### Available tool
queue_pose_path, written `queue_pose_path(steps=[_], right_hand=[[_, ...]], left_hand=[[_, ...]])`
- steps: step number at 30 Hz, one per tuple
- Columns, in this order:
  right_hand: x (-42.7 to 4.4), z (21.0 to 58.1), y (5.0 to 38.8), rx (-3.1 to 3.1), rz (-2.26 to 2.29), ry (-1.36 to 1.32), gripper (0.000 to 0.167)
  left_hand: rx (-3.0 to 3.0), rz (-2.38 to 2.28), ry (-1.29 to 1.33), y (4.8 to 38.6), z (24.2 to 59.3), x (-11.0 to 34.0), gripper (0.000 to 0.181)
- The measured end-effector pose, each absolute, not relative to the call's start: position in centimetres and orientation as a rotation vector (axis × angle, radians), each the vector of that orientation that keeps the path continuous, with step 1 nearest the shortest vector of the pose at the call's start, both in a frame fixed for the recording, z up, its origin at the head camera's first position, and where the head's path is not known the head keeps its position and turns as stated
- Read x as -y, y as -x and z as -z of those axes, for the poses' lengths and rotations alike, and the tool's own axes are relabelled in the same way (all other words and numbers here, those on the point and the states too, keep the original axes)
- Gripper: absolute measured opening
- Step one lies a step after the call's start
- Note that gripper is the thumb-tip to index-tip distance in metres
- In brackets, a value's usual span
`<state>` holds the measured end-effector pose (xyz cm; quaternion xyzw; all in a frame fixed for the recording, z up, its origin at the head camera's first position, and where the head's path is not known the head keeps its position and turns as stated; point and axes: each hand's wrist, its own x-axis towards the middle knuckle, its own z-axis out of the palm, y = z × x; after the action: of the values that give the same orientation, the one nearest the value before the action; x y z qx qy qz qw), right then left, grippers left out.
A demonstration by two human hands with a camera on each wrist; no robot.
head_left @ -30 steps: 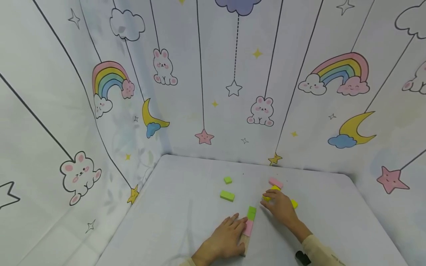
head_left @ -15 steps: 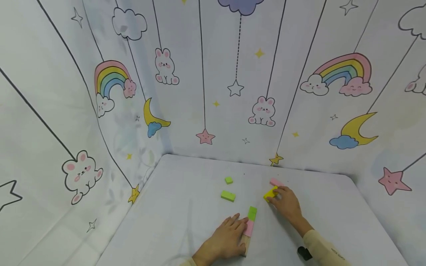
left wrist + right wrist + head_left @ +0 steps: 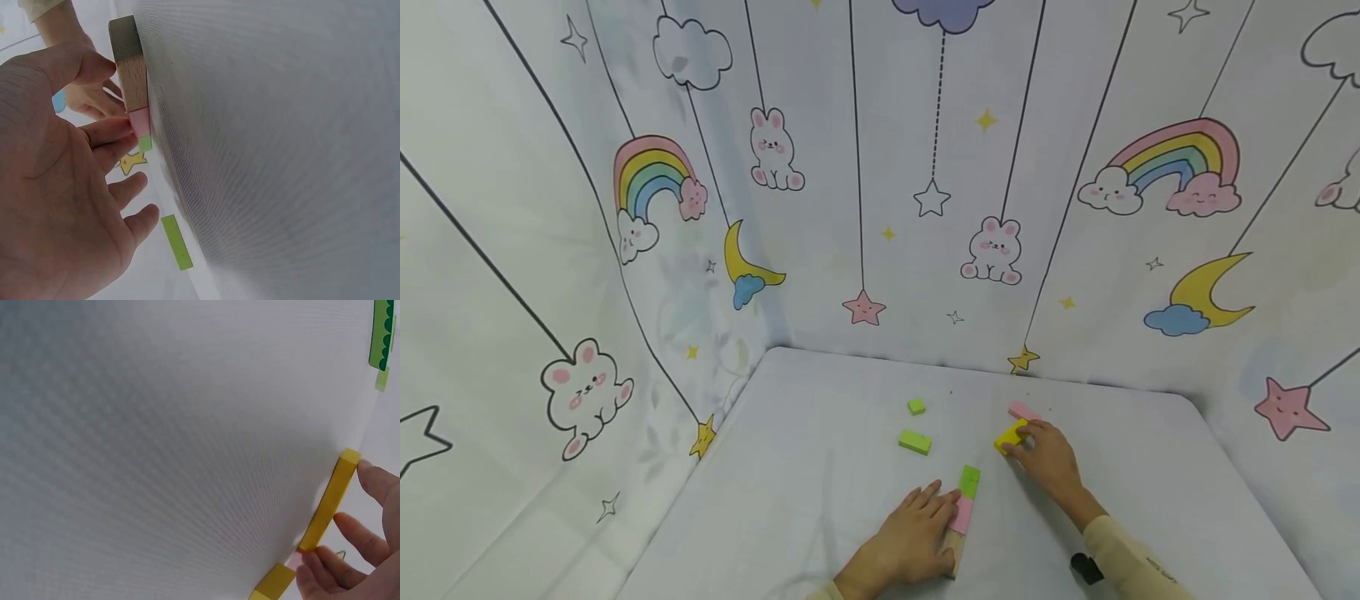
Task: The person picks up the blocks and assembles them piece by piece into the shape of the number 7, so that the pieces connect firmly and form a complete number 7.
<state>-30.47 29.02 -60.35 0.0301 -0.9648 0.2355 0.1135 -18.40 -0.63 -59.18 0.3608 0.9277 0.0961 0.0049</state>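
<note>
Along a row of blocks lies my left hand (image 3: 912, 535), palm down. Its thumb touches the bare wooden block (image 3: 133, 84) and a forefinger touches the pink block (image 3: 140, 122); the fingers are mostly straight. A green block (image 3: 969, 482) forms the far end of this row. Further right, my right hand (image 3: 1051, 462) pinches a yellow block (image 3: 1011, 437) by its long body, thumb at one end and fingertips toward the other. The block is low over or on the table; I cannot tell which. A second yellow block (image 3: 275, 582) is beside the fingertips, hidden in the head view.
Two loose green pieces lie on the white table (image 3: 775, 467): a small block (image 3: 916, 406) and a longer block (image 3: 915, 442). A pink block (image 3: 1022, 410) sits behind the right hand. A dark object (image 3: 1085, 568) is beside the right sleeve. A printed fabric wall (image 3: 880, 167) surrounds the table.
My right hand has shifted slightly right and now pinches the yellow block, covering the other yellow block behind it. The left hand stays in place on the row.
</note>
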Motion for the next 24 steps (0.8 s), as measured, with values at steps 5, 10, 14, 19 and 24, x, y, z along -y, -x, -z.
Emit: queue_pose_path(steps=[5,10,14,19,24], right_hand=[[-29.1,60.48,30.78,2.849,-0.691,-0.093,0.054],[-29.04,60.24,30.89,2.873,-0.679,-0.096,0.052],[-29.01,59.93,30.85,2.88,-0.682,-0.101,0.048],[-28.95,59.87,30.83,2.883,-0.67,-0.122,0.044],[-28.95,60.1,30.94,2.883,-0.68,-0.142,0.044]], left_hand=[[-2.915,-0.276,-1.138,18.42,59.28,0.58,0.064],[-2.91,-0.282,-1.146,18.39,59.2,0.57,0.066],[-2.912,-0.283,-1.149,18.37,59.07,0.57,0.064],[-2.909,-0.292,-1.135,18.32,58.96,0.59,0.061],[-2.911,-0.293,-1.127,18.25,58.93,0.54,0.061]])
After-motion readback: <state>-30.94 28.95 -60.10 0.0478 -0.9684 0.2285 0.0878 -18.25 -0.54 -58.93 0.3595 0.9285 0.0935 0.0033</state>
